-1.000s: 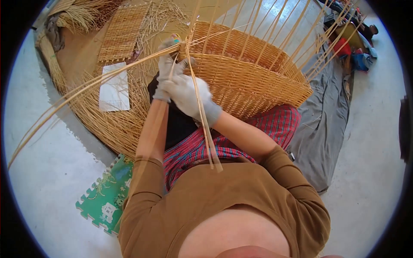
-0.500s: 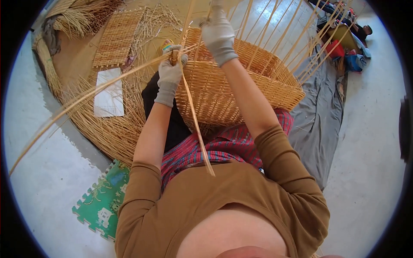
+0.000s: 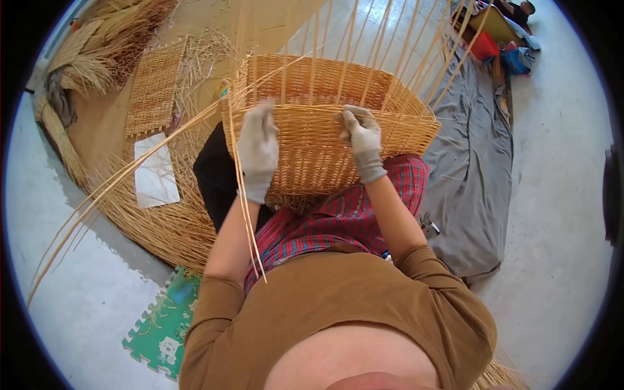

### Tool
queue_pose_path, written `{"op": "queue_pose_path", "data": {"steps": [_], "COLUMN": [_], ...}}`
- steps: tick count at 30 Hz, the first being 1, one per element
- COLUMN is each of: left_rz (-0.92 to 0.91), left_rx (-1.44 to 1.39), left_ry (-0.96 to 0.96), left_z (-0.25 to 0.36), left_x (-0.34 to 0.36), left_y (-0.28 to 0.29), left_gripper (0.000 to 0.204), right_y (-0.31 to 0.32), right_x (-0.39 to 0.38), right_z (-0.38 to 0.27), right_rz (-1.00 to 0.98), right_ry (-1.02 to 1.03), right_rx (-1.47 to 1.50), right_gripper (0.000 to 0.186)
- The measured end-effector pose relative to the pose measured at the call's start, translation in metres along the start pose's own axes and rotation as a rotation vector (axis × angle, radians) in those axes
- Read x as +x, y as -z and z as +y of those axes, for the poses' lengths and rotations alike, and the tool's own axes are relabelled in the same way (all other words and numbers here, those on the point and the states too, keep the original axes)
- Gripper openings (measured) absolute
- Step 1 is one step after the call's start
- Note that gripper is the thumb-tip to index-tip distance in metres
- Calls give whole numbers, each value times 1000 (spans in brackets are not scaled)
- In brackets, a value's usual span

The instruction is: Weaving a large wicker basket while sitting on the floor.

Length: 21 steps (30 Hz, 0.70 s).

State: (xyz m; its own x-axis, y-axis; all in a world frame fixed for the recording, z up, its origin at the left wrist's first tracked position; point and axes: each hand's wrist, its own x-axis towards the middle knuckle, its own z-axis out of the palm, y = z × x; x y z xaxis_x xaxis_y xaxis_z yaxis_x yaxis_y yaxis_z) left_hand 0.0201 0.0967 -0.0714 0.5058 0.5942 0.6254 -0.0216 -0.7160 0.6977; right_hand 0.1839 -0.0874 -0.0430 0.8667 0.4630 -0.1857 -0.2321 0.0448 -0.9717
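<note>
A woven wicker basket point(image 3: 312, 162) with straight sides rests against my lap. Thin upright stakes point(image 3: 351, 58) rise from it. My left hand point(image 3: 257, 156), in a pale work glove, is at the near wall by the left corner, its fingers pointing up and smeared by motion. My right hand point(image 3: 363, 135), gloved too, has curled fingers and thumb at the near rim; what they pinch is too small to make out. From the left corner, long weaving strands point(image 3: 130, 169) run out to the left, and a shorter pair of strands point(image 3: 248, 227) hangs toward my lap.
Loose straw point(image 3: 149, 227) is heaped to the left, beside a white sheet point(image 3: 156, 172) and a flat woven panel point(image 3: 156, 88). A green foam mat point(image 3: 166, 325) lies at lower left. Grey cloth point(image 3: 474, 182) covers the floor on the right, with red and blue items point(image 3: 500, 55) beyond.
My left hand has let go of the strands at the left corner and moved down along the near wall. My right hand has come down from above the basket to the near rim.
</note>
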Motion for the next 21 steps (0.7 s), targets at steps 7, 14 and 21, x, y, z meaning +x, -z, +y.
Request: {"op": "queue_pose_path", "data": {"steps": [7,14,21], "left_rz": [-430,-275,-730], "left_rx": [383,636,617], "left_ry": [193,-232,5], "left_z": [44,52,89], "left_x": [7,17,11], "left_y": [-30,-21,-83], "left_gripper": [64,57,71], "right_y": [-92,32,12], "right_x": [59,-3,39], "right_z": [-78,-11,-76], "right_rz": [84,98,9], "right_ry": [1086,22,571], "right_rx": [-1038,-239,-102], "right_gripper": [50,43,57]}}
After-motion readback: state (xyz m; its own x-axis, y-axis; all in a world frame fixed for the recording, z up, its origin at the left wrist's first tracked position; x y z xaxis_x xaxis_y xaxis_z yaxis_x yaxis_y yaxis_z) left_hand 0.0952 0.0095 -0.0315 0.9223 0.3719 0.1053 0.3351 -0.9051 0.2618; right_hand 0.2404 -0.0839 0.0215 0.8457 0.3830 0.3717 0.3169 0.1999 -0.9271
